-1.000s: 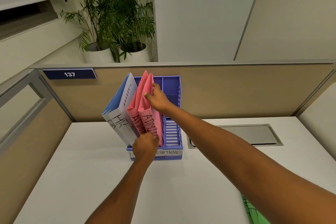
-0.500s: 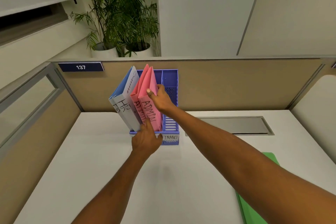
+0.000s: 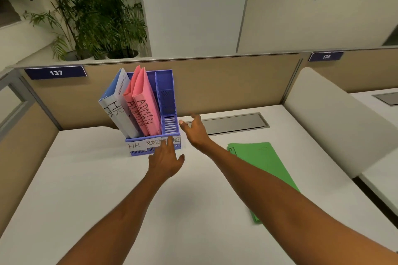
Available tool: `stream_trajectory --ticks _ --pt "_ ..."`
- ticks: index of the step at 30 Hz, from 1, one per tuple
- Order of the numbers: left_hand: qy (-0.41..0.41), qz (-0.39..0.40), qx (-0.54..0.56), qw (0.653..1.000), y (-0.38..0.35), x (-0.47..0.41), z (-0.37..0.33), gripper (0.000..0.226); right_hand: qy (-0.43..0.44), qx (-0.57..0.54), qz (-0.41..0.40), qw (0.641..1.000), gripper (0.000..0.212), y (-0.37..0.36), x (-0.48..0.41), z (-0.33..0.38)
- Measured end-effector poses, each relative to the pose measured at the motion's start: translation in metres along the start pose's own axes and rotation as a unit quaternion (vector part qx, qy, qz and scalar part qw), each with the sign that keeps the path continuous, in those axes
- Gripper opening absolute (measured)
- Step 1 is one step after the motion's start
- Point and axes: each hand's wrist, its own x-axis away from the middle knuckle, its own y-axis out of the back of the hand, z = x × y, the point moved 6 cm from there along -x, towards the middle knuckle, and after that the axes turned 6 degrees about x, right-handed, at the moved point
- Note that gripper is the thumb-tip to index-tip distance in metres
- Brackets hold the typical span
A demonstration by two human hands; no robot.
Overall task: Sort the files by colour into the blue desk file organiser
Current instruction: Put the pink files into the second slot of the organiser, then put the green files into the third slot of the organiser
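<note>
Done: blue files [image 3: 113,97], pink files [image 3: 143,101] up in the organiser [image 3: 167,92].
Left: green files [image 3: 262,163] flat, right edge of the desk [image 3: 103,200].
Left hand [image 3: 165,162], right hand [image 3: 193,130]: fingers spread, empty.

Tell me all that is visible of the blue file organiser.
The blue file organiser looks like slotted plastic, with three compartments and labels in front: HR, ADMIN and one partly hidden by fingers of the left hand. It stands on the desk by the partition. HR files lean in the left compartment, two pink ADMIN files in the middle; the right is empty.
</note>
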Motion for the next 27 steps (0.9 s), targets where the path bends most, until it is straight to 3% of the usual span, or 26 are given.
stream_trajectory --ticks 13,27 --pt "-0.042 0.086 -0.029 0.995 -0.078 0.028 -0.077 0.078 -0.127 0.046 -0.069 0.988 0.07 0.097 0.06 -0.143" --pt "-0.036 0.136 -0.021 0.99 -0.198 0.003 -0.166 0.069 -0.218 0.134 -0.018 0.967 0.073 0.177 0.036 -0.301"
